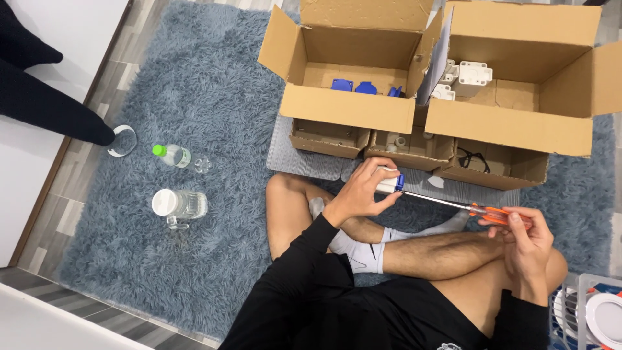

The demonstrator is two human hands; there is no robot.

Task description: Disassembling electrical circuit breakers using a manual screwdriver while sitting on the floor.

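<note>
Our left hand [360, 191] closes around a small white plastic part with a blue end [391, 184], fingers covering most of it, so we cannot make out its shape. Our right hand [526, 241] grips the orange handle of a long thin screwdriver [453, 205], whose tip meets the blue end above our crossed legs. Ahead stand two open brown cardboard boxes: the left box [346, 107] holds blue pieces, the right box [512, 123] white ones. Three low cardboard trays [414, 150] sit before them. Two clear plastic bottles [178, 181] lie well apart on the grey-blue shag rug [207, 84], with open room around them.
</note>
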